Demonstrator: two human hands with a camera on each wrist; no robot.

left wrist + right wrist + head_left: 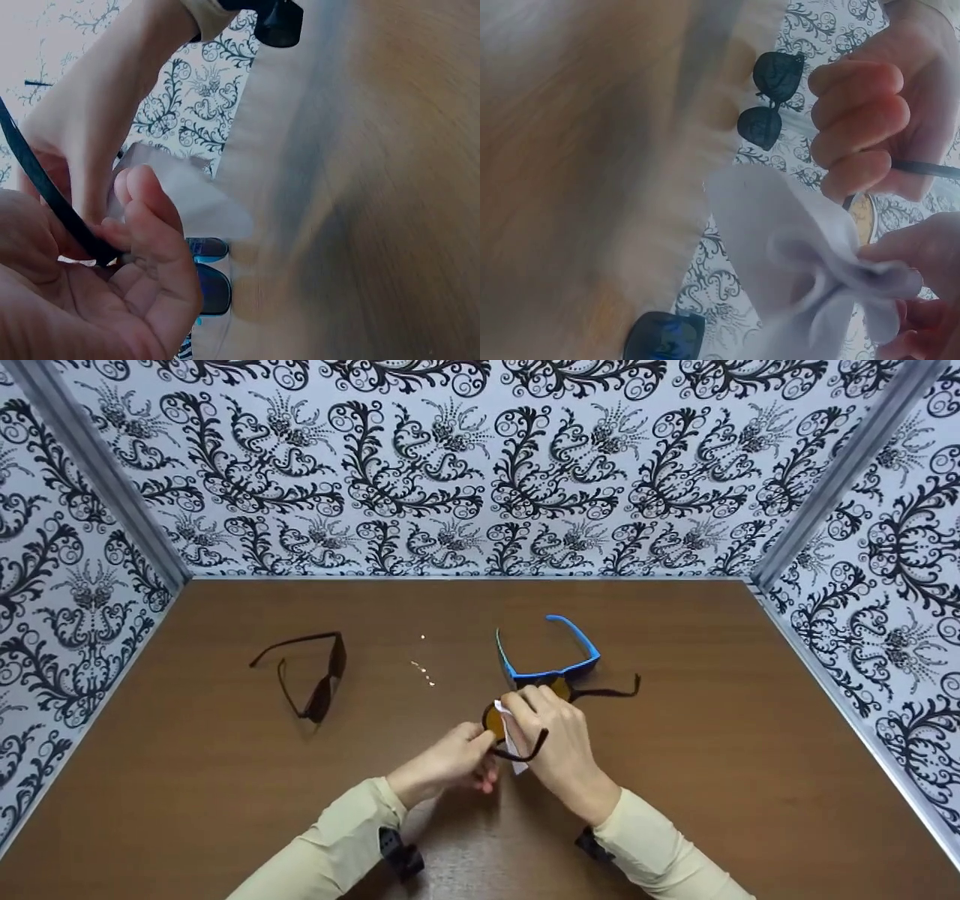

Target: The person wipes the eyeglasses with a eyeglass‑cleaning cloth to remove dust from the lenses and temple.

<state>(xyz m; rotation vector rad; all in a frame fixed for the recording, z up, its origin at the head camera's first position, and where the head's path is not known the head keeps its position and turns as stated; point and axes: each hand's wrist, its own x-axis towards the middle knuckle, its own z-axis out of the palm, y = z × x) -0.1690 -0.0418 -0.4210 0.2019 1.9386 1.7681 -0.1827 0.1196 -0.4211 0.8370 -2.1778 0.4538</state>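
Observation:
Dark-framed glasses with amber lenses (493,721) are held above the table, their arms unfolded. My left hand (450,757) pinches them at one end, near the hinge; the dark arm runs past the palm in the left wrist view. My right hand (555,735) grips a white cloth (757,225) against the amber lenses and covers much of the frame. Folds of the cloth hang below the fingers in the right wrist view. Just beyond the hands, blue-framed sunglasses (592,658) lie on the table with arms open, partly hidden by the held pair.
Dark sunglasses (337,660) with open arms lie at the left of the brown table (187,780). Several small pale flecks (424,670) dot the middle. Patterned wall panels (465,472) enclose the back and sides.

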